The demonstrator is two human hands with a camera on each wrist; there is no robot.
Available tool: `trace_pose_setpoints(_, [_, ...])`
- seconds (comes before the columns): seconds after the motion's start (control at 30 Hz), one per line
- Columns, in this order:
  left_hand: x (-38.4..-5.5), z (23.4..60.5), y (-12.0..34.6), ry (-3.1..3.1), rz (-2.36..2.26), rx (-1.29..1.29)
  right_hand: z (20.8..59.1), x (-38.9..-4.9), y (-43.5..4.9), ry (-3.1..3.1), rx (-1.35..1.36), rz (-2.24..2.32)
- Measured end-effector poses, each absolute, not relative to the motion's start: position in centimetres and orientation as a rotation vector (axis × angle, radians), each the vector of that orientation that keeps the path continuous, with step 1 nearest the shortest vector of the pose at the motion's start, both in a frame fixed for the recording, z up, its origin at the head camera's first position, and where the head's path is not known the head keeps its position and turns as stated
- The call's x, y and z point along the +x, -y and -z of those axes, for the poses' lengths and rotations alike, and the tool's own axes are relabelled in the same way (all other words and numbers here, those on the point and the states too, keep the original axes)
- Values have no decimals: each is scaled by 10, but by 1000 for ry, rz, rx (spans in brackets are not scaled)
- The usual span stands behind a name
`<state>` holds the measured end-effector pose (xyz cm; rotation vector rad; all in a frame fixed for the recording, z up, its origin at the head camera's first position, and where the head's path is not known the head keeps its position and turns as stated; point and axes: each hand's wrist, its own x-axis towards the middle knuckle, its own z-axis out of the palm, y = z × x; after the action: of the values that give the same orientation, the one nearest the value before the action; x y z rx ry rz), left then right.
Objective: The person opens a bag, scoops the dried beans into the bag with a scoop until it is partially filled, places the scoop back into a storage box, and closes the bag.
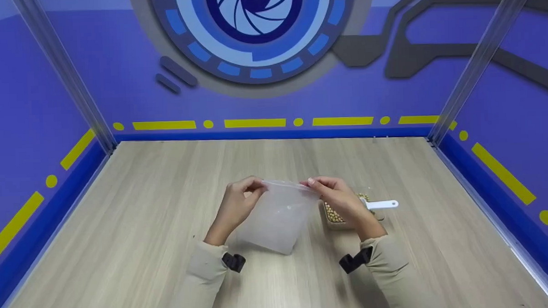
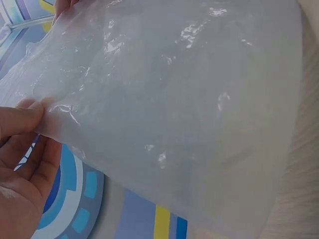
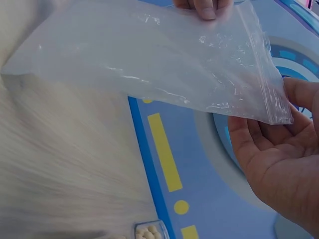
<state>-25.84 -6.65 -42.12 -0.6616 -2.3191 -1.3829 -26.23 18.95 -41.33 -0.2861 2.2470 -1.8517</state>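
Note:
A translucent zip-top plastic bag (image 1: 278,217) hangs between both hands over the table, its zip edge at the top. My left hand (image 1: 239,203) pinches the upper left corner between thumb and fingers. At the upper right corner my right hand (image 1: 341,197) pinches the same edge. In the right wrist view the zip strip of the bag (image 3: 149,59) runs beside the right fingers. The bag (image 2: 189,109) looks flat, and nothing shows inside it. Just behind the right hand, partly hidden by it, stands a clear container of pale yellow beans (image 1: 334,215).
A white scoop (image 1: 383,205) lies in the bean container, its handle pointing right. The wood-grain table (image 1: 136,250) is bordered by blue walls (image 1: 272,106) at the back and both sides, with metal posts (image 1: 480,55) at the corners.

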Motion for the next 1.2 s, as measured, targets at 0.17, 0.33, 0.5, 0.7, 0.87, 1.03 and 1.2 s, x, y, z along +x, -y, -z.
trace_pose_setpoints(0.17, [-258,417,64,2298,1361,-709,409,-261,-196,-2241,-408,1779])
trace_pose_setpoints(0.33, [-258,417,63,2298,1345,-717,406,-260,-201,-2236,-492,1728])
trace_pose_setpoints(0.5, [-258,416,61,2310,1349,-713,405,-260,-202,-2288,-526,1678])
trace_pose_setpoints(0.7, [-258,416,59,2312,1321,-733,405,-261,-202,-2381,-581,1626])
trace_pose_setpoints(0.87, [-259,419,58,2299,1296,-745,406,-260,-202,-2435,-659,1582])
trace_pose_setpoints(1.03, [-259,421,54,2276,1253,-711,409,-260,-200,-2492,-677,1589])
trace_pose_setpoints(1.2, [-258,423,49,2165,1223,-618,411,-260,-198,-2507,-670,1610])
